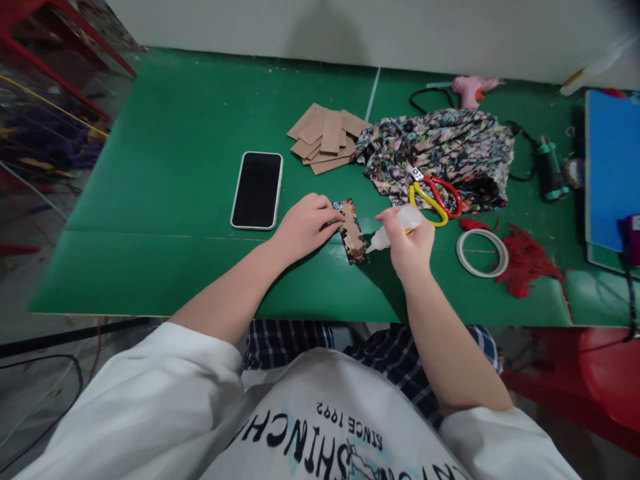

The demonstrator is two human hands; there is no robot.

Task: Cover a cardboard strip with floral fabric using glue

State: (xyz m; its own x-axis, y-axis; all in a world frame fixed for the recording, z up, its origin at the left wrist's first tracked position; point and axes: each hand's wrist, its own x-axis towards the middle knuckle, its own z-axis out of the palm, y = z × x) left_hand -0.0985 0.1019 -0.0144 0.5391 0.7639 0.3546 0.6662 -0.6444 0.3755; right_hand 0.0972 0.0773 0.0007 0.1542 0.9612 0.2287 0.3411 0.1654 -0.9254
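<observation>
A small cardboard strip (pixel 353 230) lies on the green table with floral fabric showing along its edges. My left hand (pixel 313 227) presses on its left edge, fingers bent and drawn together, holding it. My right hand (pixel 413 240) is closed around a white glue bottle (pixel 383 240). The bottle's narrow tip points down-left and reaches the strip's lower right corner. Behind my right hand, scissors (pixel 436 197) with red and yellow handles rest partly on a crumpled floral cloth (pixel 440 143). Whether glue is coming out is too small to tell.
A phone (pixel 257 191) lies left of my left hand. Beyond are stacked cardboard pieces (pixel 325 137) and a pink glue gun (pixel 470 90). To the right are a tape roll (pixel 461 257), red fabric scraps (pixel 530 260), a green-black tool (pixel 550 170) and a blue board (pixel 613 167).
</observation>
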